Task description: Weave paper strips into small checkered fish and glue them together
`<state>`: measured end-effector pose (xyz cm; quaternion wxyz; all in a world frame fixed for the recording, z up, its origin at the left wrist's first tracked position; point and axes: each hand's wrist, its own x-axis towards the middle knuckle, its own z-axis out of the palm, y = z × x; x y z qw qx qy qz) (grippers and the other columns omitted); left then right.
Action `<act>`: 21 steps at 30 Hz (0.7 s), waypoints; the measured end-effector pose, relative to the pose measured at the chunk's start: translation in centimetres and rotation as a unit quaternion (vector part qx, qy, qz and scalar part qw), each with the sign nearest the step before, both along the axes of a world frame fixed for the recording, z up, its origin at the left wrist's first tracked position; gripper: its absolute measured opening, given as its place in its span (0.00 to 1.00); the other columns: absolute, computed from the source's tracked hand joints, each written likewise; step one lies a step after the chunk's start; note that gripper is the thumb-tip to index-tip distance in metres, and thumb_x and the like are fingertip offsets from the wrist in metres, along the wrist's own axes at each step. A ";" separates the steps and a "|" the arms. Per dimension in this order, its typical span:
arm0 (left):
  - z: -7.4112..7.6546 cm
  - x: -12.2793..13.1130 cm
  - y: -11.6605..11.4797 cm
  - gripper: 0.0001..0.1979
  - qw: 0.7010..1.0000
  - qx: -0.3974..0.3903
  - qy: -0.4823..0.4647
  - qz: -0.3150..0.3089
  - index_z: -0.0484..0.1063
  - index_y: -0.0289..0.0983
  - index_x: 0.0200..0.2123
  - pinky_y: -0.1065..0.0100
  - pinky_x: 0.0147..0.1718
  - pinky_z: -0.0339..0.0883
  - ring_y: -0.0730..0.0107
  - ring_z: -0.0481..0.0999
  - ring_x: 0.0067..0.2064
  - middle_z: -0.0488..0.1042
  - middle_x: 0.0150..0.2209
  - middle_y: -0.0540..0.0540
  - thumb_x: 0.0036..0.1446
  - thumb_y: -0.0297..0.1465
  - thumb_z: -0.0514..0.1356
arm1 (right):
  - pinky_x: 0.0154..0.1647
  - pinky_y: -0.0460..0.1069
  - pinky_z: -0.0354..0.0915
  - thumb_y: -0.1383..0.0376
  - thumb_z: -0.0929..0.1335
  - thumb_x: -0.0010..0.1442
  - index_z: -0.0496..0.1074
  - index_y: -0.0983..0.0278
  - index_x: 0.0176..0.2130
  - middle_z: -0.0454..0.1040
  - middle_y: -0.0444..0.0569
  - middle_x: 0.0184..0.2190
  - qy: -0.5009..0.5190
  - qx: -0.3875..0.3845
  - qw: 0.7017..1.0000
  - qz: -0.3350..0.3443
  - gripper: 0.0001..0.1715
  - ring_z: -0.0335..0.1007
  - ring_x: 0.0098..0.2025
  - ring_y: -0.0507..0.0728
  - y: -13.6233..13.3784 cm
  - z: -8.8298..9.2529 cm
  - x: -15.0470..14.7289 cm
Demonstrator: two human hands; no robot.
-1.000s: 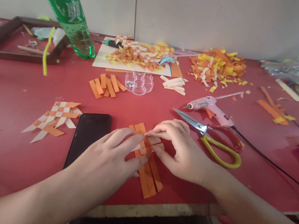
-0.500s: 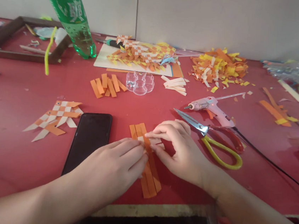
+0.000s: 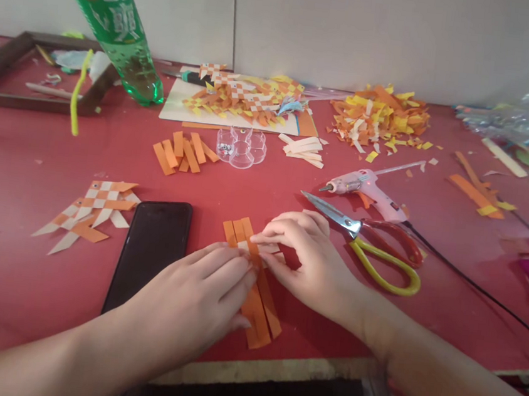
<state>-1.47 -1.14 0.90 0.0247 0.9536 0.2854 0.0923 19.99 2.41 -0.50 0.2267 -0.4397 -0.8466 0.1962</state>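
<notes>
A half-woven piece of orange and white paper strips (image 3: 254,291) lies on the red table (image 3: 11,272) near its front edge. My left hand (image 3: 192,300) lies flat on the strips' left side, fingers stretched out and pressing them down. My right hand (image 3: 307,262) is curled over the piece from the right, its thumb and fingers pinching a white strip where it crosses the orange ones. The woven middle is mostly hidden under my fingers.
A black phone (image 3: 150,252) lies left of my hands, a finished woven fish (image 3: 90,211) beyond it. Scissors (image 3: 373,247) and a pink glue gun (image 3: 364,186) lie to the right. Farther back are loose orange strips (image 3: 182,151), a clear dish (image 3: 241,147), scraps (image 3: 379,115) and a green bottle (image 3: 117,22).
My left hand has slid back toward me along the orange strips and now presses lower down. My right hand keeps its pinch on the white strip, barely moved.
</notes>
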 end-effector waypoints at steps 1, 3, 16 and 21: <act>0.0 0.0 0.0 0.20 1.000 0.000 0.001 0.003 0.75 0.29 0.47 0.54 0.47 0.76 0.53 0.77 0.44 0.76 0.43 0.39 0.55 0.37 0.66 | 0.55 0.58 0.57 0.67 0.68 0.61 0.70 0.60 0.44 0.77 0.48 0.41 -0.001 0.014 1.000 0.007 0.09 0.69 0.49 0.58 -0.1 0.1 0.0; -0.1 0.0 -0.1 0.21 1.000 0.002 0.007 0.008 0.75 0.29 0.47 0.54 0.47 0.75 0.53 0.76 0.45 0.76 0.44 0.39 0.55 0.38 0.66 | 0.55 0.58 0.60 0.68 0.67 0.60 0.70 0.60 0.45 0.77 0.50 0.43 0.004 0.048 0.998 0.027 0.12 0.68 0.52 0.59 -0.3 0.9 0.3; 0.1 -0.1 -0.2 0.21 0.997 -0.047 0.044 0.042 0.70 0.33 0.53 0.54 0.47 0.75 0.52 0.75 0.48 0.72 0.53 0.36 0.59 0.36 0.63 | 0.39 0.54 0.62 0.53 0.63 0.64 0.73 0.65 0.44 0.75 0.61 0.46 -0.272 -0.081 0.924 -0.256 0.20 0.71 0.42 0.62 5.0 5.3 12.1; -0.1 -0.3 -0.2 0.23 0.997 -0.057 0.032 0.038 0.69 0.32 0.56 0.53 0.47 0.76 0.50 0.74 0.51 0.70 0.56 0.34 0.60 0.36 0.62 | 0.43 0.54 0.61 0.54 0.61 0.65 0.73 0.69 0.46 0.71 0.64 0.49 -0.261 -0.098 0.924 -0.261 0.23 0.69 0.45 0.63 5.8 3.6 13.3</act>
